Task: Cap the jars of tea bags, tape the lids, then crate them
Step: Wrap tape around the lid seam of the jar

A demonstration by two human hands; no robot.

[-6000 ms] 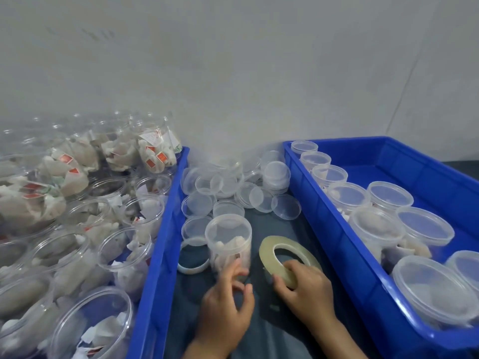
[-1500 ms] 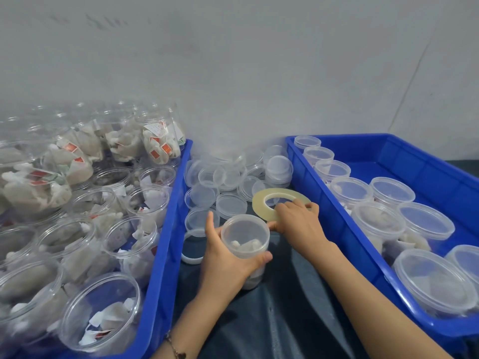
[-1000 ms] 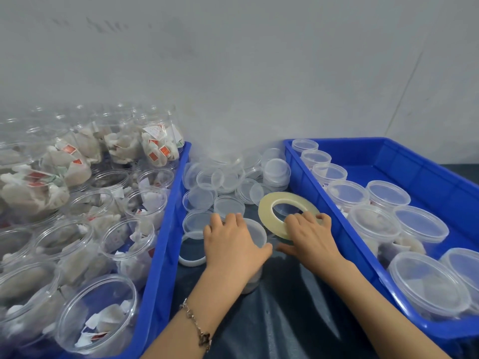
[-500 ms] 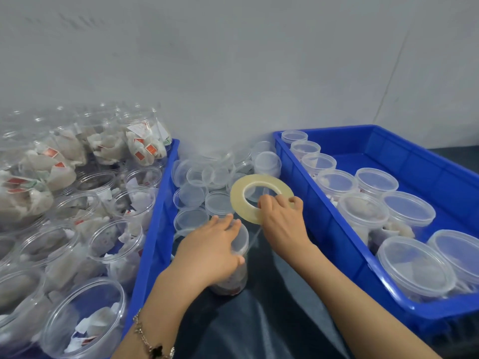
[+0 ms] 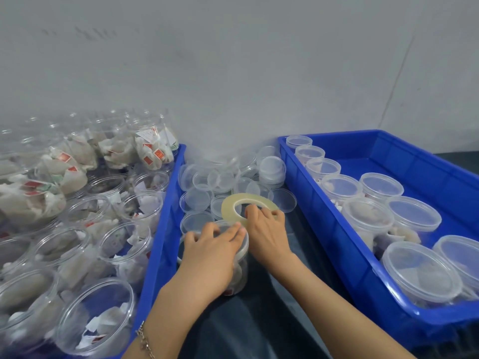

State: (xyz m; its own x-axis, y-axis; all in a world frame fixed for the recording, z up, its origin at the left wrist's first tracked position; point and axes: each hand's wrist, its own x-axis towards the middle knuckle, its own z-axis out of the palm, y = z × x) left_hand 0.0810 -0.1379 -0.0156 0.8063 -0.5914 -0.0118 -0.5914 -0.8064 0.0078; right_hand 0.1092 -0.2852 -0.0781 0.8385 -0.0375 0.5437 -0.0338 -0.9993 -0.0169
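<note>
A clear capped jar of tea bags point(image 5: 239, 275) stands on the dark cloth between two blue crates. My left hand point(image 5: 210, 255) lies over its lid, fingers curled down round the rim. My right hand point(image 5: 267, 234) holds a yellowish roll of clear tape point(image 5: 230, 206) just behind the jar, fingers hooked through its hole. The roll tilts up toward the jar's lid. The right crate point(image 5: 350, 257) holds several capped jars point(image 5: 412, 213). The left crate point(image 5: 158, 257) is packed with open jars of tea bags point(image 5: 96, 309).
A heap of loose clear lids point(image 5: 223, 180) lies behind the jar against the grey wall. The far part of the right crate's floor point(image 5: 425, 177) is bare. A bracelet sits on my left wrist point(image 5: 145, 340).
My left hand went from holding the jar's side to lying over its lid. My right hand lifted the tape roll and brought it to the jar. The view shifted a little.
</note>
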